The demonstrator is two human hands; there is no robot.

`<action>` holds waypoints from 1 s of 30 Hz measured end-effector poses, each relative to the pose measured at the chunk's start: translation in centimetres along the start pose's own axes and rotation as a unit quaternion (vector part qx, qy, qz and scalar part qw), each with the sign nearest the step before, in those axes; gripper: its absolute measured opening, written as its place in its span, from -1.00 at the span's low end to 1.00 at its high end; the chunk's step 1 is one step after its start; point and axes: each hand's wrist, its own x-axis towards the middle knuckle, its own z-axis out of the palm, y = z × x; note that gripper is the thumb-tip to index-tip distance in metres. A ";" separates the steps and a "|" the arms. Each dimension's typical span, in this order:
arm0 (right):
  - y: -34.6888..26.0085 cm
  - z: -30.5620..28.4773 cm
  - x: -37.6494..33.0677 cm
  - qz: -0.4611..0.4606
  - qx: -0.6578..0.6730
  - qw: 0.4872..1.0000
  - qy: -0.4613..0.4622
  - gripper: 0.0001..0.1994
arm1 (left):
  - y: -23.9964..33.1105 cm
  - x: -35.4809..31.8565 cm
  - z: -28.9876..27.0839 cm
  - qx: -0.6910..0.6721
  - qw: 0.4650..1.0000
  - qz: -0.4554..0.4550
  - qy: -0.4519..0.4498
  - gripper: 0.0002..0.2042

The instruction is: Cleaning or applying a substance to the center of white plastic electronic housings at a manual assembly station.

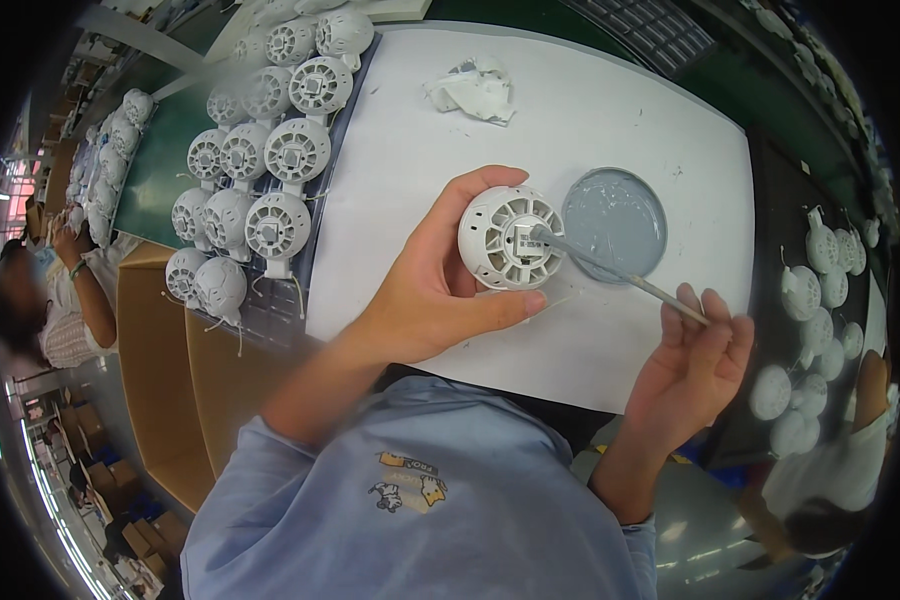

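My left hand (425, 295) is closed around a round white plastic housing (478, 240), thumb below and fingers above it. The housing's slotted face is turned up, with a small pale square label (526, 243) at its middle. Between the fingertips of my right hand (692, 365) is a thin brush (660, 294), held by its far end. Its grey tip touches the housing's face at the edge of the label. Right beside the housing lies a shallow round dish (662, 212) of grey paste (610, 215), and the brush's shaft crosses over its lower edge.
White paper (390, 130) covers the table, with a crumpled white tissue (475, 90) on it. At left, a tray (288, 295) holds rows of similar housings. More white parts (815, 330) lie on a dark surface at right. A cardboard box (160, 370) stands left; people sit on both sides.
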 end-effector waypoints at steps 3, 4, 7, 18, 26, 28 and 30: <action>0.6 0.3 -0.2 0.004 -0.025 1.000 0.004 -0.81 | 0.0 -0.2 -0.2 -0.002 1.000 -0.002 0.011 -0.23; 0.7 0.3 -0.2 0.005 -0.026 1.000 0.004 -0.81 | 0.0 -0.2 -0.2 -0.005 1.000 -0.007 0.019 -0.19; 0.8 0.3 -0.3 -0.002 -0.037 0.999 -0.014 -0.83 | 0.0 -0.3 -0.4 -0.012 1.000 -0.012 0.021 -0.19; -0.4 1.0 -0.7 0.005 -0.111 0.994 0.011 -0.84 | -0.3 -0.4 -0.7 -0.010 1.000 -0.004 0.026 -0.20; -0.9 0.9 -0.3 0.003 -0.072 0.996 0.058 -0.79 | -0.1 -1.0 -1.2 -0.033 0.999 0.003 0.029 -0.26; -0.7 0.4 0.1 -0.041 -0.090 0.991 0.093 -0.74 | 0.8 -1.7 -1.8 -0.066 0.998 -0.016 0.019 -0.24; -0.7 -0.1 0.6 -0.058 -0.140 0.976 0.157 -0.70 | 1.9 -3.4 -3.2 -0.098 0.995 -0.001 0.026 -0.17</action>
